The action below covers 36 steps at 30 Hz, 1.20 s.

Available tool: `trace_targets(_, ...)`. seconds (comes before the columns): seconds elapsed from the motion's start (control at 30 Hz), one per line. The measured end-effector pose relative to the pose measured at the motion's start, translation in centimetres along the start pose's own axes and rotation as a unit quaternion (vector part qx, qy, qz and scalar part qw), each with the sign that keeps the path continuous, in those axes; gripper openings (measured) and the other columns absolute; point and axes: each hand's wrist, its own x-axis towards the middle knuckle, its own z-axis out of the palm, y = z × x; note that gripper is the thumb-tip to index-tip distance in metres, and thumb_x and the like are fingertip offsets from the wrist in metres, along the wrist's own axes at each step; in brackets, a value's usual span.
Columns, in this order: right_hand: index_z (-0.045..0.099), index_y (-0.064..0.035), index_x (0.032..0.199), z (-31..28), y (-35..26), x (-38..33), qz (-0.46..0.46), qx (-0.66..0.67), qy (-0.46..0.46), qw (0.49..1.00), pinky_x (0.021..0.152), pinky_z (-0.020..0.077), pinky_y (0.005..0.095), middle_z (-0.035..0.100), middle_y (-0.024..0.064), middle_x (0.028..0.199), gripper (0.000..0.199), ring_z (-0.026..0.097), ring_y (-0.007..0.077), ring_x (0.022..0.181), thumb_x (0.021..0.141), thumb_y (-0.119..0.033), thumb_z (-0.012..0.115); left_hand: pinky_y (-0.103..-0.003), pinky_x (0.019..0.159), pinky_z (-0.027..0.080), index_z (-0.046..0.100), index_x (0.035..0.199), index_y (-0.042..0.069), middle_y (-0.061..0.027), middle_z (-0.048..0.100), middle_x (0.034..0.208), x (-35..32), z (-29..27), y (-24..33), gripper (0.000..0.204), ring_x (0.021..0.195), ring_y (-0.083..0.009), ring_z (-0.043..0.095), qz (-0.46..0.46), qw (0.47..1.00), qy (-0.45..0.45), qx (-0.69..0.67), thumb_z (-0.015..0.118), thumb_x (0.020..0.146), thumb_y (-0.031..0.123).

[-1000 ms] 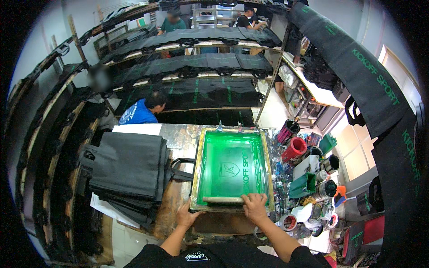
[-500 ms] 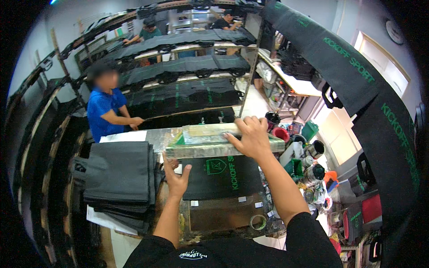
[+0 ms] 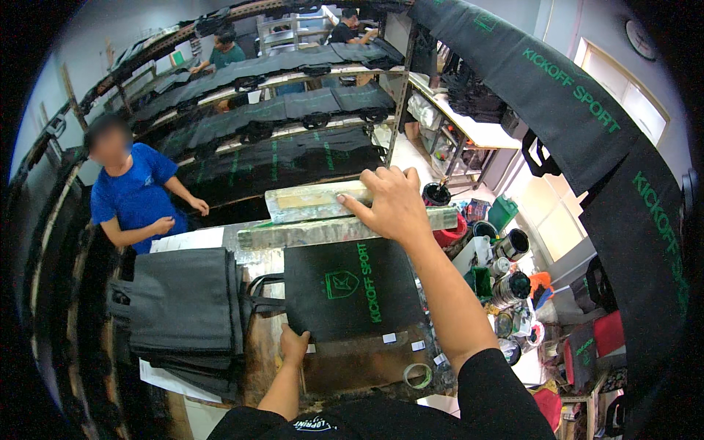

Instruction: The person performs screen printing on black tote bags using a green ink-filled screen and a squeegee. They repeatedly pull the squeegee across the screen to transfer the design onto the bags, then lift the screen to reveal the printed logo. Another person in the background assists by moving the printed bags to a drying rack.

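A black tote bag with a green printed crest and lettering lies flat on the work table, handles toward the left. My left hand pinches its near left corner. Beyond the bag, a paint-stained screen-printing frame stands tilted up, its near edge raised off the bag. My right hand is closed over a squeegee with a pale wooden handle, resting at the frame; the thumb lies along it. Whether those fingers also grip the frame is hidden.
A stack of black bags sits at the left. A tape roll lies near the front edge. Paint cans crowd the right side. A co-worker in blue stands at the far left, before racks of black bags.
The frame has tilted further up, uncovering more of the bag. My left hand has left the frame's side and come down to the bag's near corner. The co-worker in blue has shifted left.
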Motion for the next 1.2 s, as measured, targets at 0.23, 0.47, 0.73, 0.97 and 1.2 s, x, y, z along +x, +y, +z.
trace_targets(0.23,0.073,-0.0077,0.093,0.3,-0.5,0.6,-0.001,0.009,-0.008,1.000,0.090,0.0409,0.0493,0.067,0.0128,0.088,0.060,0.063,0.0316,0.093,0.096,-0.066,0.061,-0.053,0.082,0.052,0.073,0.107,-0.007,-0.0328,0.072,0.100,6.1,-6.1,4.9,0.033,0.096,-0.0531,0.068,0.209,0.961,0.129,-0.130,0.064,0.101,0.025)
trace_targets(0.47,0.071,-0.0076,0.094,0.3,-0.8,-0.9,0.003,-0.011,-0.006,1.000,0.093,0.0403,0.0500,0.068,0.0132,0.090,0.061,0.063,0.0320,0.096,0.097,-0.067,0.060,-0.028,0.046,0.043,0.071,0.094,0.002,-0.0008,0.064,0.071,9.6,-24.8,7.5,0.024,0.052,-0.0114,0.057,0.063,0.943,0.042,-0.323,0.070,0.101,0.025)
trace_targets(0.73,0.071,-0.0067,0.105,-0.3,-1.9,-2.8,-0.002,-0.026,0.005,1.000,0.094,0.0384,0.0506,0.070,0.0126,0.099,0.057,0.063,0.0321,0.100,0.096,-0.062,0.063,-0.026,0.044,0.039,0.067,0.099,0.007,0.0019,0.059,0.069,8.4,-38.9,-4.8,0.017,0.050,-0.0080,0.051,-0.049,0.894,0.153,-0.418,0.070,0.102,0.024)
trace_targets(0.97,0.073,-0.0054,0.112,0.1,-2.8,-3.0,-0.004,-0.001,0.001,1.000,0.096,0.0385,0.0510,0.072,0.0133,0.103,0.058,0.063,0.0324,0.102,0.095,-0.060,0.064,-0.031,0.045,0.044,0.069,0.111,0.001,-0.0067,0.065,0.079,12.4,-40.2,-22.8,0.028,0.056,-0.0172,0.055,-0.175,0.866,0.306,-0.353,0.072,0.103,0.028)
trace_targets(1.2,0.074,-0.0056,0.110,-0.5,-2.6,-3.9,-0.006,-0.024,0.000,1.000,0.092,0.0381,0.0491,0.070,0.0132,0.097,0.054,0.062,0.0325,0.098,0.094,-0.057,0.067,-0.044,0.087,0.060,0.047,0.151,0.001,-0.0209,0.048,0.145,7.4,-29.1,-22.6,0.065,0.115,-0.0341,0.065,-0.081,0.865,0.468,-0.160,0.076,0.100,0.029)
